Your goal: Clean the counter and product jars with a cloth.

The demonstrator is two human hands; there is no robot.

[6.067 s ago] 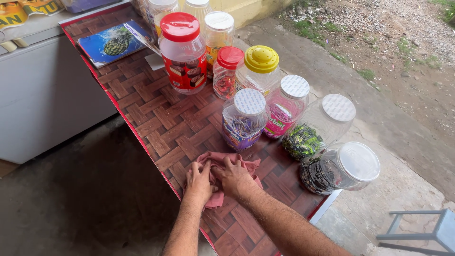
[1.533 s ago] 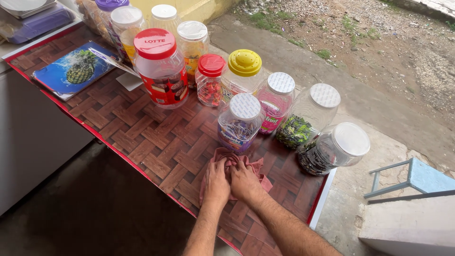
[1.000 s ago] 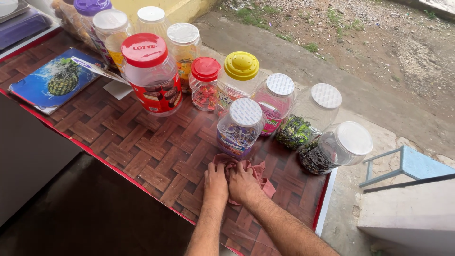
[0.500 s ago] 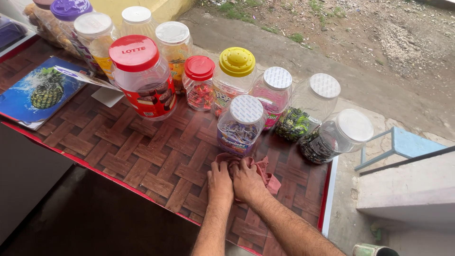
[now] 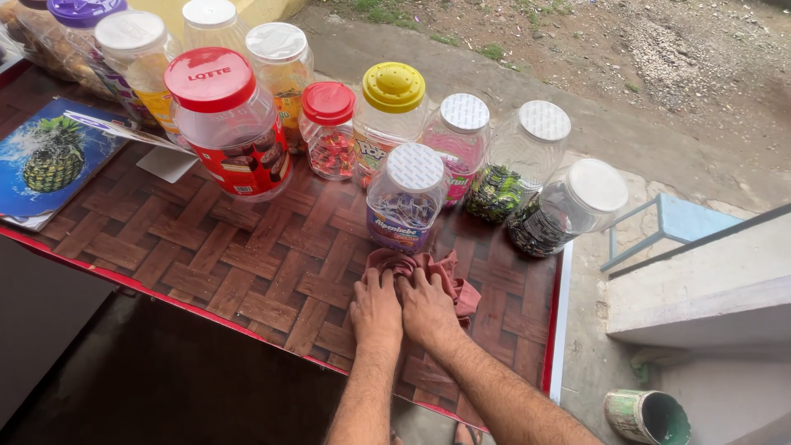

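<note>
Both my hands press flat on a crumpled pink cloth (image 5: 449, 276) lying on a table with a brown woven-pattern cover (image 5: 247, 255). My left hand (image 5: 376, 309) and my right hand (image 5: 427, 306) lie side by side, touching, fingers pointing away from me. Just beyond the cloth stands a clear plastic candy jar with a white lid (image 5: 405, 198).
Several candy jars stand along the table's far side: a big red-lidded one (image 5: 229, 124), a small red-lidded one (image 5: 327, 128), a yellow-lidded one (image 5: 392, 115), white-lidded ones (image 5: 567, 206). A pineapple-picture booklet (image 5: 49, 161) lies at left. A blue stool (image 5: 671, 227) and a green bucket (image 5: 647, 416) stand right of the table.
My hands stay pressed on the pink cloth, which has slid a little farther along the table toward the white-lidded jar. The view has shifted toward the table's right end.
</note>
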